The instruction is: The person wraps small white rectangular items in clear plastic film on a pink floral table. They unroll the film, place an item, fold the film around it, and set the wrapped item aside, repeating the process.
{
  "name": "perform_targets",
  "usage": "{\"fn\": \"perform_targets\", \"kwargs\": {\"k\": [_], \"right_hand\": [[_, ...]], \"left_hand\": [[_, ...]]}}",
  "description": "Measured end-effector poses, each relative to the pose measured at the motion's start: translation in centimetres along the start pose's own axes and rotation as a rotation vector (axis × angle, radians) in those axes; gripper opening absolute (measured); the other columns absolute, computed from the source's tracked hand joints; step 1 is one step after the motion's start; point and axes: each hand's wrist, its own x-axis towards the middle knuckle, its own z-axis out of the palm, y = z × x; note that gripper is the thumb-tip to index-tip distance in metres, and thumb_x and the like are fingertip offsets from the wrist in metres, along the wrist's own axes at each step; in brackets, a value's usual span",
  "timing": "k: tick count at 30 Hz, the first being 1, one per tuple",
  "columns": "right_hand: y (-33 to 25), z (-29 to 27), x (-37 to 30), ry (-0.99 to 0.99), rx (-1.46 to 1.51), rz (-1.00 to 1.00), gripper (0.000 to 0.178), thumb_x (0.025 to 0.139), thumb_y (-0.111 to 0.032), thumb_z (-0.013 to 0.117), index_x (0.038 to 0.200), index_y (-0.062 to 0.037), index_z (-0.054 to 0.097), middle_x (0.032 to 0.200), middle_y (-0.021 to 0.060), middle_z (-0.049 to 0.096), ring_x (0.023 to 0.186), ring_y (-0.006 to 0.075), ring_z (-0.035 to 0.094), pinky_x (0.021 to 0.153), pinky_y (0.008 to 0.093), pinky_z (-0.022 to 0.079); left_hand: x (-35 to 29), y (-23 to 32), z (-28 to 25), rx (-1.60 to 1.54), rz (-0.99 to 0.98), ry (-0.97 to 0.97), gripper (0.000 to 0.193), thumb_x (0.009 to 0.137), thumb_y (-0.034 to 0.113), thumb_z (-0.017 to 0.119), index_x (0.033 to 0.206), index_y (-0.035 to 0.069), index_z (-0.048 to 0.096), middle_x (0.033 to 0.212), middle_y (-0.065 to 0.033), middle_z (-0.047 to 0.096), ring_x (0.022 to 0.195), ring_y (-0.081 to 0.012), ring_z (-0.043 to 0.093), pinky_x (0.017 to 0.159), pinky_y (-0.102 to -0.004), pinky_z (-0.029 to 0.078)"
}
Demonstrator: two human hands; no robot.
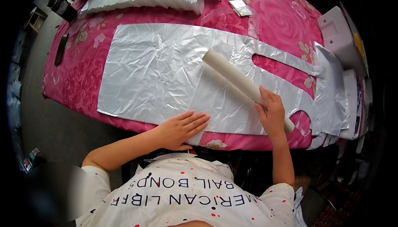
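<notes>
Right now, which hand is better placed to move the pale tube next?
Probably the right hand: it holds the pale tube near its lower end, over the silvery plastic sheet. The left hand lies flat at the sheet's near edge, apart from the tube, seemingly better for steadying.

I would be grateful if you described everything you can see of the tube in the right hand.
The tube is long, straight, round and off-white, smooth-looking, perhaps cardboard or plastic. The right hand holds it nearer its lower-right end, which shows beyond the hand. It slants over the silvery sheet, its other end toward the picture's upper left; whether it touches the sheet is unclear.
</notes>
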Motion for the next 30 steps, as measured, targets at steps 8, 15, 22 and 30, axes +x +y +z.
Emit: {"fn": "perform_targets", "kwargs": {"k": [8,15,22,30], "right_hand": [[-5.4,4.1,2.7,-0.089,0.084,-0.322,0.053,0.063,-0.005,0.07,0.115,-0.0087,0.058,0.106,0.0065,0.06,0.095,0.0267,0.054,0.085,0.0385,0.043],[-1.5,6.6,12.2,0.054,-0.036,-0.313,0.049,0.07,-0.008,0.068,0.118,-0.0115,0.058,0.109,0.0053,0.06,0.106,0.0266,0.052,0.094,0.0374,0.039],[-3.3,5.4,8.4,-0.155,0.11,-0.524,0.048,0.066,0.003,0.059,0.113,-0.0041,0.058,0.121,0.0111,0.054,0.118,0.0289,0.045,0.099,0.0382,0.038],[-6.6,5.7,0.3,-0.319,0.217,-0.527,0.043,0.065,-0.002,0.059,0.108,-0.0001,0.058,0.123,0.0133,0.051,0.117,0.029,0.047,0.097,0.0377,0.04]], "left_hand": [[0.4,3.6,4.0,0.308,-0.118,0.106,0.053,0.086,0.02,0.038,0.136,0.002,0.034,0.145,-0.0124,0.029,0.135,-0.0245,0.027,0.109,-0.041,0.021],[0.3,3.3,3.3,0.311,-0.053,0.128,0.051,0.086,0.02,0.039,0.135,0.003,0.037,0.144,-0.0124,0.031,0.134,-0.0247,0.028,0.109,-0.0409,0.019],[-1.1,1.9,2.8,0.002,0.058,0.183,0.045,0.083,0.016,0.046,0.126,0.002,0.046,0.137,-0.013,0.04,0.129,-0.0247,0.037,0.106,-0.0407,0.028],[-0.6,-0.1,0.8,-0.157,0.163,0.407,0.047,0.078,0.015,0.054,0.123,0.002,0.048,0.129,-0.0143,0.048,0.121,-0.0259,0.045,0.104,-0.0392,0.033]]}}
